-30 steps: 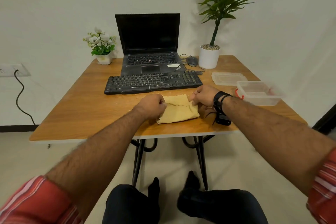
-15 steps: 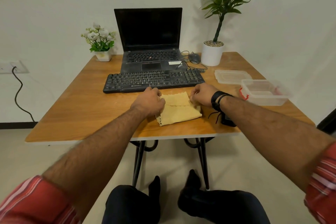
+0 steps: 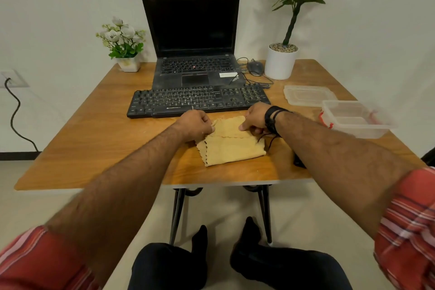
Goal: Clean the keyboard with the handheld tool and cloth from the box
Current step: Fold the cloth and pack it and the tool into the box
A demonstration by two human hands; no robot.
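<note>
A folded tan cloth (image 3: 231, 148) lies on the wooden table (image 3: 106, 143) just in front of the black keyboard (image 3: 197, 101). My left hand (image 3: 195, 125) pinches the cloth's left upper edge, and my right hand (image 3: 255, 118) pinches its right upper edge. A black handheld tool (image 3: 298, 161) lies on the table under my right forearm, mostly hidden. The clear plastic box (image 3: 353, 117) stands open at the right, its lid (image 3: 308, 94) lying behind it.
An open black laptop (image 3: 193, 54) sits behind the keyboard. A mouse (image 3: 255, 67) and cables lie beside it. A white pot with a tall green plant (image 3: 281, 61) stands at the back right, a small flower pot (image 3: 124, 54) at the back left.
Both hands have stayed on the cloth's upper edge while the fold shifted slightly. My head has moved closer and a little up, so the table fills more of the view.
</note>
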